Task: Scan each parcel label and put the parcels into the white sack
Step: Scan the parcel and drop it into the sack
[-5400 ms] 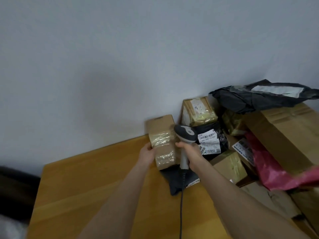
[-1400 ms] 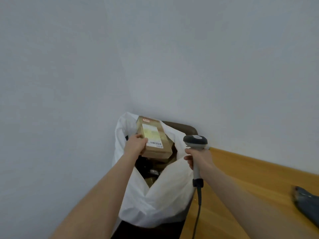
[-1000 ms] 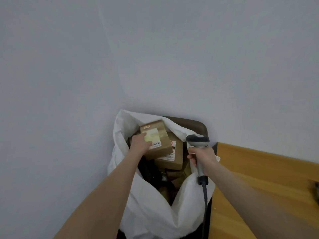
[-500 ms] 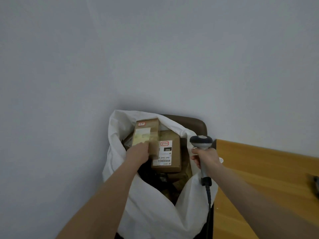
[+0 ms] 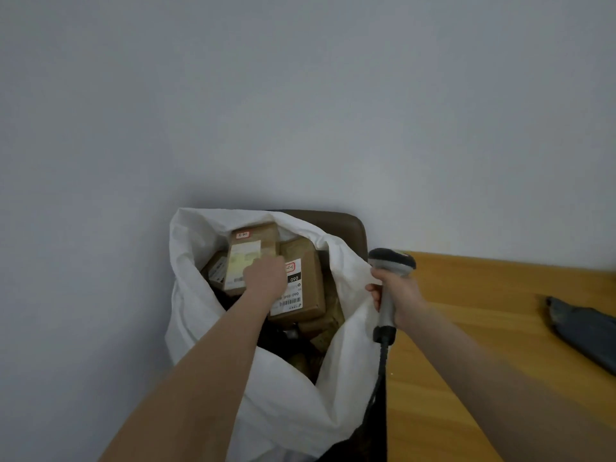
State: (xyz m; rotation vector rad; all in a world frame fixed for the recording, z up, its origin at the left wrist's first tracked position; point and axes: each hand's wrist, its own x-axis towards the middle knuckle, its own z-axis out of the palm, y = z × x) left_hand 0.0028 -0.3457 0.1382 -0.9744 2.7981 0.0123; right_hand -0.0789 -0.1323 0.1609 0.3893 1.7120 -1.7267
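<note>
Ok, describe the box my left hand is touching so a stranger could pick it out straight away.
Look in the open white sack beside the table. At the top of its pile, it is the box under the left hand. Its label is pale yellow; the neighbour on its right has a white one with a black 060 block.
</note>
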